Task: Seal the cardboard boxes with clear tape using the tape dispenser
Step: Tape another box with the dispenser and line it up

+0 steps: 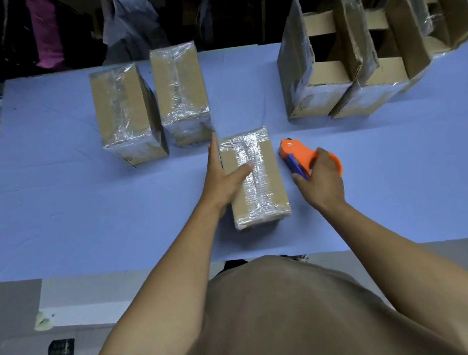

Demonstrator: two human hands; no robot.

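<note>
box in hand: i am keeping the near box (pixel 256 180) in front of me on the blue table (pixel 86 223), its long axis running away from me and leaning slightly to my left at the far end; clear tape is lying down its middle and across both ends.
left hand: my left hand (pixel 224 175) is resting on the box's left side, fingers straight along its left edge toward the far corner, thumb laid flat on the centre tape strip; it is spread, not gripping.
right hand: my right hand (pixel 319 178) is curling round the orange tape dispenser (pixel 301 153), just beside the box's right edge but not touching it, nose pointing to the far end.
key relation: the box is lying to the left of my dispenser hand, with my left hand already on it, so my left is the nearer one for moving it.
sealed boxes: two sealed boxes (pixel 126 113) are standing far left, near each other.
open boxes: three open boxes (pixel 329 76) are waiting far right, flaps up, well apart from my hands, on the dispenser side.
judgement: this box is looking finished; i am probably about to push it left and reach right for an open one.
</note>
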